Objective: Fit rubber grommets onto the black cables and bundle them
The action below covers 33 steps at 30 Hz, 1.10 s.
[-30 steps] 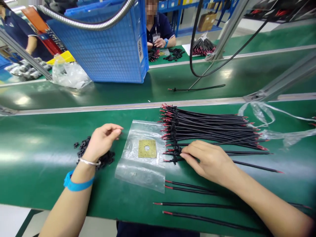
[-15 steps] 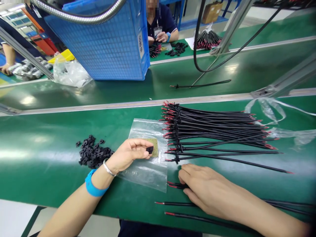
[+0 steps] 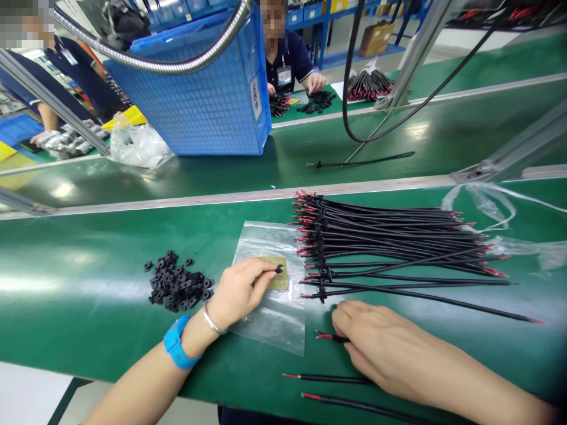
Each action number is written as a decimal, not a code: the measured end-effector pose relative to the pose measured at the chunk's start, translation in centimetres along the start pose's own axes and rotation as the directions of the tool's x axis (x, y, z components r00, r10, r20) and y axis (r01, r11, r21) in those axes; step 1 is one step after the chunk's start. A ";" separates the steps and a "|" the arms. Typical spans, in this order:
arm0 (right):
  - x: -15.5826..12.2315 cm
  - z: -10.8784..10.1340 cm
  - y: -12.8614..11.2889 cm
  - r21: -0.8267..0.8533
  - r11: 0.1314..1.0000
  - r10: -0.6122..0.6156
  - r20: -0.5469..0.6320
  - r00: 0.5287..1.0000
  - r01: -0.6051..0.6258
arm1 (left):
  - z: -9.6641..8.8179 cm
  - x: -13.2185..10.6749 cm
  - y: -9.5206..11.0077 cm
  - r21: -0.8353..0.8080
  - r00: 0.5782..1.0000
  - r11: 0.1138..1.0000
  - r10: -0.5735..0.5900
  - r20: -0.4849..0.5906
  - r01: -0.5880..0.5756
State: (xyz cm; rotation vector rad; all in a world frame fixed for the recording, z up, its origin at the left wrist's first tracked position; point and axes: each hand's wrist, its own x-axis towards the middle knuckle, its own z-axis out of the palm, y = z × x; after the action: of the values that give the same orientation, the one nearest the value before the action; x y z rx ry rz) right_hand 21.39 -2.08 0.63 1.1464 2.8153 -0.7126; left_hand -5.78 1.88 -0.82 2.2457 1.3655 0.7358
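Note:
My left hand (image 3: 241, 290) pinches a small black plastic clip (image 3: 279, 270) over a clear plastic bag (image 3: 274, 313) with a yellow square pad (image 3: 282, 281) under it. A pile of the same black clips (image 3: 177, 283) lies just left of that hand. My right hand (image 3: 376, 345) rests on the green table, fingers closed on a black wire with a red tip (image 3: 328, 337). A large bundle of black red-tipped wires (image 3: 390, 242) lies beyond it. Two loose wires (image 3: 336, 389) lie by the near edge.
A blue crate (image 3: 199, 100) stands on the green belt (image 3: 310, 153) behind, beside a crumpled plastic bag (image 3: 139, 144). A black cable (image 3: 354, 118) hangs down at the back. Other people work across the line. Clear plastic strips (image 3: 509, 206) lie at right.
My left hand picked a black clip from the pile and carried it right over the bag. My right hand left the wire bundle, came nearer and took one loose wire.

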 end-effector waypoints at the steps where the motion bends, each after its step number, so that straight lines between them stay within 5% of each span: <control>1: -0.1 -0.2 0.1 0.027 1.000 0.009 -0.043 0.999 -0.008 | 0.1 0.0 0.0 0.094 0.996 0.992 0.088 0.005 -0.088; 4: -0.2 -0.8 0.3 0.176 0.984 0.073 -0.189 0.979 -0.039 | 0.3 0.0 0.3 0.260 0.966 0.932 0.231 0.117 -0.254; 9: 1.0 -1.5 -0.3 0.372 0.927 0.163 -0.323 0.932 -0.033 | 0.6 0.4 1.4 0.314 0.959 0.913 0.209 0.192 -0.262; 11: 1.5 -1.4 -0.4 0.404 0.915 0.162 -0.371 0.914 0.002 | 0.8 0.4 1.9 0.157 0.981 0.975 0.138 0.137 -0.159; 13: 1.8 -1.0 -0.5 0.415 0.908 0.138 -0.418 0.898 0.054 | 1.0 0.3 2.4 -0.173 0.994 0.983 -0.045 0.102 0.063; 16: 1.9 -0.3 -0.5 0.393 0.909 0.083 -0.495 0.865 0.138 | 1.4 0.1 3.2 -0.633 0.926 0.677 -0.299 0.230 0.376; 19: 2.0 0.2 -0.4 0.353 0.918 0.047 -0.544 0.838 0.178 | 1.6 -0.1 3.7 -0.782 0.885 0.435 -0.342 0.316 0.447; 26: 2.1 0.4 -0.4 0.311 0.937 0.045 -0.562 0.826 0.161 | 1.9 -0.5 3.7 -0.855 0.889 0.275 -0.269 0.371 0.440; 33: 1.7 0.5 -1.2 0.338 0.919 0.028 -0.572 0.820 0.204 | 2.5 -0.9 4.3 -0.808 0.829 0.231 -0.303 0.470 0.543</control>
State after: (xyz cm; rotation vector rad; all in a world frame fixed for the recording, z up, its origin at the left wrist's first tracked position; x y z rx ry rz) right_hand 19.31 -1.90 0.37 1.5093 3.3356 -1.1497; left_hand -1.63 -0.96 -0.49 0.8955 0.9471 0.7383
